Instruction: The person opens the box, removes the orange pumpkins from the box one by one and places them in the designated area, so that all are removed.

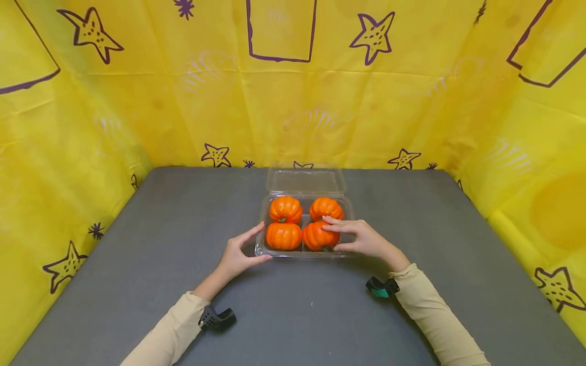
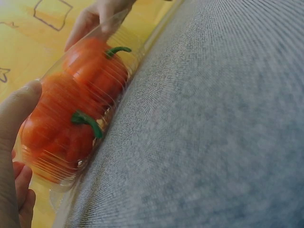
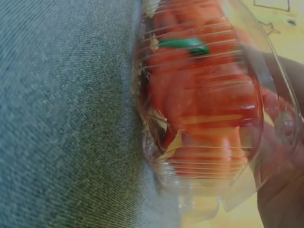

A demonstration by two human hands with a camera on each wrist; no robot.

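Observation:
A clear plastic clamshell box [image 1: 304,253] stands on the grey table, its lid [image 1: 306,180] folded back. Inside it sit several orange toy pumpkins: back left [image 1: 286,209], back right [image 1: 327,208], front left [image 1: 284,237] and front right [image 1: 320,235]. My left hand [image 1: 235,257] holds the box's front left corner, thumb along the front edge and fingers at the left side. My right hand [image 1: 366,239] reaches over the right wall and grips the front right pumpkin, fingertips on top and thumb lower down. In the right wrist view, a green stem [image 3: 187,44] shows through the ribbed plastic.
Dark grey cloth covers the table [image 1: 293,315]. A yellow curtain [image 1: 293,117] with starfish drawings surrounds it at the back and sides. Black camera mounts [image 1: 217,319] sit at both wrists, beside beige sleeves [image 1: 169,330].

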